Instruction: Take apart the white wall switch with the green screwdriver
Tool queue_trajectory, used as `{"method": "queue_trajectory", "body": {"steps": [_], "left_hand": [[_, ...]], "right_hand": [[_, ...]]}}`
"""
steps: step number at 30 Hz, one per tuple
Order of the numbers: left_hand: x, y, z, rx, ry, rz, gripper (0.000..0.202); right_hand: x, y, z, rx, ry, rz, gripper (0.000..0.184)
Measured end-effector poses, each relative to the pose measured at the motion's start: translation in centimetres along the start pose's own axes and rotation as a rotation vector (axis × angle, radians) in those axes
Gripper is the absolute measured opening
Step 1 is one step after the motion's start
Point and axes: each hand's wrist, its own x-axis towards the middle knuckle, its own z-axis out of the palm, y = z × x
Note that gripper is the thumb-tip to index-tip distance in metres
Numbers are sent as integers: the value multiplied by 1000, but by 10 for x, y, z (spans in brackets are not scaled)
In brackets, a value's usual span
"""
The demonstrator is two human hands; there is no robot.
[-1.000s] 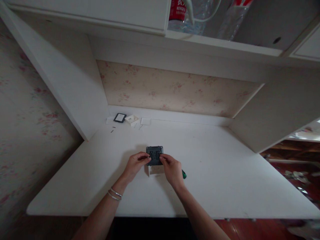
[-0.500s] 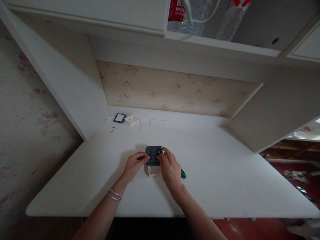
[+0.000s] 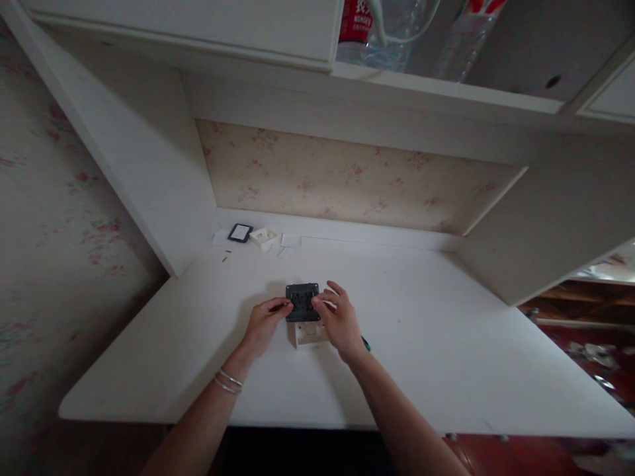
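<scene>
I hold a dark square switch module (image 3: 302, 302) above the white desk (image 3: 421, 344), its ribbed back facing me. My left hand (image 3: 262, 324) pinches its left edge with thumb and fingers closed. My right hand (image 3: 338, 322) grips the right edge between thumb and forefinger, the other fingers spread above. A white faceplate (image 3: 309, 334) lies on the desk directly under the module. A green tool tip (image 3: 366, 344) peeks out from behind my right wrist.
At the back left of the desk lie a dark-framed plate (image 3: 239, 233), a small beige box (image 3: 262, 236), white flat pieces (image 3: 290, 240) and tiny screws (image 3: 224, 258). Bottles (image 3: 357, 26) stand on the shelf overhead. A white side panel (image 3: 143, 165) rises at left.
My right hand has shifted up along the module's right edge and its outer fingers have spread. The module has moved slightly up and left.
</scene>
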Motion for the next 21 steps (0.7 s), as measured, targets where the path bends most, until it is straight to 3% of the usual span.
{"method": "queue_trajectory", "body": {"steps": [3, 5, 8, 15, 17, 21], "left_hand": [[0, 1, 0, -57, 24, -19, 35], [1, 1, -1, -79, 40, -18, 35], [3, 0, -1, -79, 47, 54, 28], [8, 1, -2, -15, 86, 177, 23], [11, 3, -5, 23, 144, 211, 24], [16, 8, -13, 125, 288, 224, 32]], "right_hand": [[17, -7, -1, 278, -240, 317, 36], [25, -7, 0, 339, -295, 411, 40], [31, -5, 5, 250, -253, 388, 33], [39, -3, 23, 20, -182, 106, 15], [46, -1, 27, 48, -144, 160, 14], [71, 12, 40, 139, -93, 424, 22]]}}
